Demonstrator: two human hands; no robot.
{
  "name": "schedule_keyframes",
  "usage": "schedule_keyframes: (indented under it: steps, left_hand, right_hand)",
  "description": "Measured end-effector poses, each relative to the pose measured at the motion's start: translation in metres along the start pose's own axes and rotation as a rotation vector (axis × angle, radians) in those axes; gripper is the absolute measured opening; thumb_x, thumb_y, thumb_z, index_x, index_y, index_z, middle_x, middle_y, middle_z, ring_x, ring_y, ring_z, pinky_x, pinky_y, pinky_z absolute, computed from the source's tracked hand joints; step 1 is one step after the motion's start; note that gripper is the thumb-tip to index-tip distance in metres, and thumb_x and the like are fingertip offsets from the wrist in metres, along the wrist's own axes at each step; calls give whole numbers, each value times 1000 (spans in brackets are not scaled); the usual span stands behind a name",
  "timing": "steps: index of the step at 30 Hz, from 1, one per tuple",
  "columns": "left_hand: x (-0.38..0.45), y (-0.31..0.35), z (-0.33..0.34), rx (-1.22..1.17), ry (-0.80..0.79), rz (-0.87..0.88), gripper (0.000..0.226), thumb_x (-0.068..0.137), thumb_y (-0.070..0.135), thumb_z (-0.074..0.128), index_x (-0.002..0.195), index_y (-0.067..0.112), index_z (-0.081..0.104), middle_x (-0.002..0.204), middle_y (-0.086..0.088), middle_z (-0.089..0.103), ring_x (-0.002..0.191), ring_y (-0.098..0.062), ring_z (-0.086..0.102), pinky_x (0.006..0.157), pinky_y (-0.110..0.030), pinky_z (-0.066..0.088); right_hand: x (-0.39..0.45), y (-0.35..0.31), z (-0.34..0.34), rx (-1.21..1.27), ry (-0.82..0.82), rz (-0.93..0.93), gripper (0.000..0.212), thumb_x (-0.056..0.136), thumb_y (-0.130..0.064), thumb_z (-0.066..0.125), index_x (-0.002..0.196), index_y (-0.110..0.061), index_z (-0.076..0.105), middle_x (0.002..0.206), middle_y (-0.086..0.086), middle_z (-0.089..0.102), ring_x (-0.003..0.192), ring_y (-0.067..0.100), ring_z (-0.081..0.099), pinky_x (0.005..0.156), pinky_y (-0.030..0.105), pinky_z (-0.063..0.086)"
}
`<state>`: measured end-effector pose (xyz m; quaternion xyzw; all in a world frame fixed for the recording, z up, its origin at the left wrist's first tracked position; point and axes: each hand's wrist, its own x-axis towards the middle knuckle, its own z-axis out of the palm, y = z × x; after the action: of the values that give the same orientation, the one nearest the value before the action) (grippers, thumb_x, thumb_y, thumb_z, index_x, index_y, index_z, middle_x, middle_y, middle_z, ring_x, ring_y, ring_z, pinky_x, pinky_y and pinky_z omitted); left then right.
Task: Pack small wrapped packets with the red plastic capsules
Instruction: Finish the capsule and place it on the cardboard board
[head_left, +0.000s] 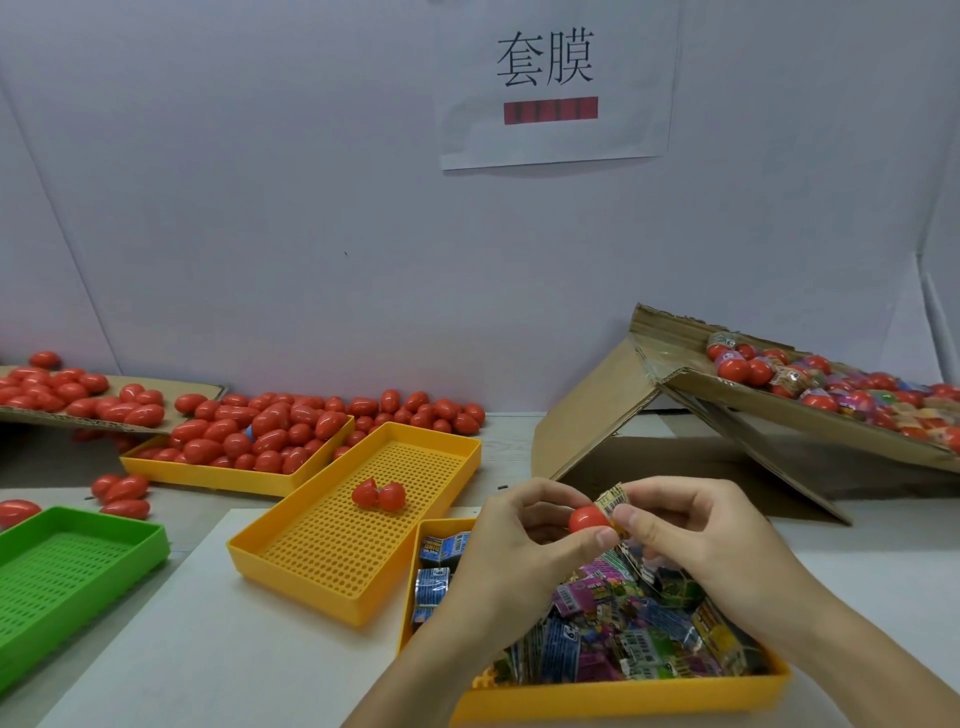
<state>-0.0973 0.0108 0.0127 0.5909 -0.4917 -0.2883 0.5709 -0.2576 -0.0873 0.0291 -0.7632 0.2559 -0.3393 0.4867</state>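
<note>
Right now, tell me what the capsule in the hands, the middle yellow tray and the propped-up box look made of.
Capsule: smooth glossy red plastic, with a bright highlight.
Yellow tray: moulded plastic, fairly matte, with a regular perforated floor.
Box: brown corrugated cardboard, dull, with ragged torn edges.

Red capsule half (587, 518) held above tray of wrapped packets (623, 623); yellow packet (613, 499) touching its rim.

A pale bench (218, 670) carries four perforated trays: a green tray (78, 566) at lower left, an orange tray (358, 525) at centre, another orange tray (228, 470) heaped with red capsules (270, 431) behind it, and a packet-filled orange tray (623, 696) at bottom. Loose capsules (122, 493) lie at left; folded cardboard (691, 431) stands at right.
</note>
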Motion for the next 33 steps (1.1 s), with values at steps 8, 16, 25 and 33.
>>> schedule_keyframes:
  steps: [8,16,25,33]
  left_hand:
    - [-1,1,1,66,10,7,34,75,32,83,105,24,68,98,5,72,92,-6,69,85,-27,58]
    - [0,-1,2,112,-3,25,35,74,36,83,104,27,67,97,7,71,92,-3,68,85,-24,58]
    - [0,1,2,123,4,26,33,77,34,82,106,25,67,99,6,71,93,-3,68,86,-25,58]
    - [-1,1,2,158,-2,41,33,79,30,82,107,23,67,98,5,71,92,-4,68,85,-22,57]
  right_hand:
    - [0,0,0,-17,-16,-27,33,72,-42,68,99,-28,76,91,-8,77,86,8,72,67,19,57]
    - [1,3,0,-64,-22,-65,30,73,-47,68,96,-31,77,91,-9,77,88,6,71,68,21,56]
    - [1,4,4,-48,24,-82,27,72,-43,69,96,-32,76,89,-13,76,87,2,71,67,14,54]
    - [-1,3,5,-77,5,-95,27,71,-49,68,91,-34,78,88,-14,76,86,1,69,67,12,52]
